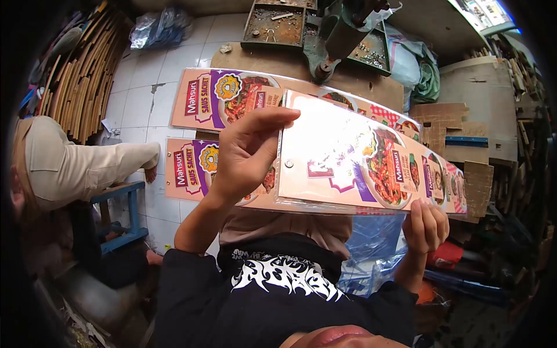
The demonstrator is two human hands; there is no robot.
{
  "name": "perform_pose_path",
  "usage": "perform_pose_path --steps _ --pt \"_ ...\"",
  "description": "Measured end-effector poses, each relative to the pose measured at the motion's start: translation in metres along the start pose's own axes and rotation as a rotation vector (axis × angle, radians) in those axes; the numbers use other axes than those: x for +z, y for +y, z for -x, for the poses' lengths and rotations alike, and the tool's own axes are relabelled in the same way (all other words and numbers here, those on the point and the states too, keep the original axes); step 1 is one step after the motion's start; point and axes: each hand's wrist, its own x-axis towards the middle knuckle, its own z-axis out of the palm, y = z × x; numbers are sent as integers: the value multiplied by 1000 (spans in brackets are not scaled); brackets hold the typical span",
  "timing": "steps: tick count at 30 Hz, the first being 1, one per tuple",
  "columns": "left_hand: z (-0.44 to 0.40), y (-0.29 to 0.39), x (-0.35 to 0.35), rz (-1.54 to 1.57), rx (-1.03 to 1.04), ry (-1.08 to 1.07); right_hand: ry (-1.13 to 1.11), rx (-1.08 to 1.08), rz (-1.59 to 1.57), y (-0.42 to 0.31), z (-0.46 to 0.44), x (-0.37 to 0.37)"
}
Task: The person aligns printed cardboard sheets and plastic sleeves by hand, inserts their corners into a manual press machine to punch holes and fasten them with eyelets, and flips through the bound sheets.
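A long glossy printed sign (pixel 342 168) with "Mahsuri" lettering, food pictures and a small metal eyelet at its left end is held tilted before me. My left hand (pixel 249 151) is closed at its upper left edge, fingertips against the plastic border. My right hand (pixel 426 226) grips the lower right edge, with fingers curled over the front. Behind it lie two similar signs: an upper one (pixel 197 98) and a lower one (pixel 181 171), which also shows eyelets at its left end. Glare whitens part of the held sign.
A green metal press (pixel 331 43) stands beyond the signs, flanked by a left tray (pixel 272 29) and a right tray (pixel 374 52) of small metal parts. Another person's leg (pixel 98 153) is at left by a blue stool (pixel 125 214). Wood strips (pixel 81 69) and cardboard (pixel 478 110) are stacked around.
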Motion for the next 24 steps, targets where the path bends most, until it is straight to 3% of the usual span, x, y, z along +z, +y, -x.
perform_pose_path --steps 2,4,6,9,16,24 --pt "8 5 -3 11 -79 -37 26 -1 -8 -5 8 10" --pt "15 12 1 332 -173 41 80 -20 -2 -9 12 17" --pt "23 14 -3 318 -210 57 78 -6 -22 -14 13 20" --pt "35 15 -13 485 -275 -38 100 -39 -5 -17 18 24" --pt "40 30 -8 254 -423 -150 48 -77 48 -26 30 26" --pt "43 20 -7 285 -413 -130 77 16 20 -37 45 34"
